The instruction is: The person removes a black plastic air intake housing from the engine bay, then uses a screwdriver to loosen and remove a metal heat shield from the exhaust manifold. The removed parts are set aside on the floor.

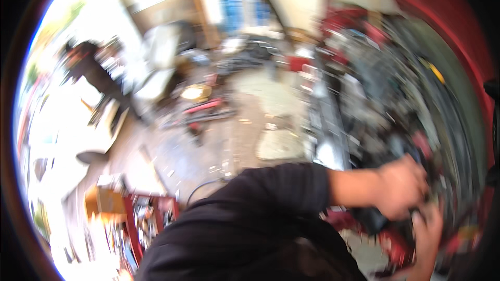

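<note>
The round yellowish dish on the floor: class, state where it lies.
In the head view, the round yellowish dish lies upper left of centre on the concrete floor, just above a red bar.

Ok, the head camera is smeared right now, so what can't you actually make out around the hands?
- Dark object under both hands: motion blur; its kind cannot be told.
- Left hand: closed over that object, fingers smeared.
- Right hand: lower part cut off by the bottom edge; grip unclear.
- Cluttered rack on the right: parts blurred into streaks.
- Floor: scattered items too blurred to name.
- Lower middle: hidden by the person's dark sleeve.
</note>
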